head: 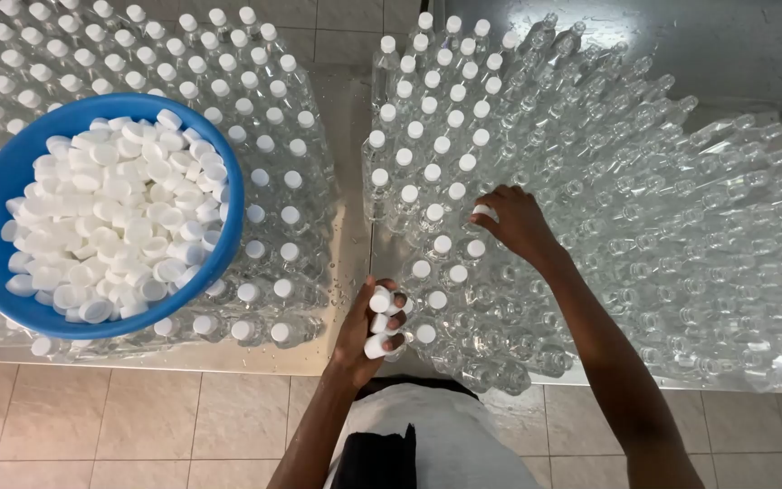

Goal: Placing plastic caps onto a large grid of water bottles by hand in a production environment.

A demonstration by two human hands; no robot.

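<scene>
While capping, cap under right hand

A single camera sits on the person's head and looks almost straight down over the desk from standing height. The person's torso and the tiled floor fill the lower edge, and the view faces away from the body across the desk top. Both forearms reach up into the frame from below, at arm's length. The wide lens bends the outer edges. No second view shares the scene.
</scene>
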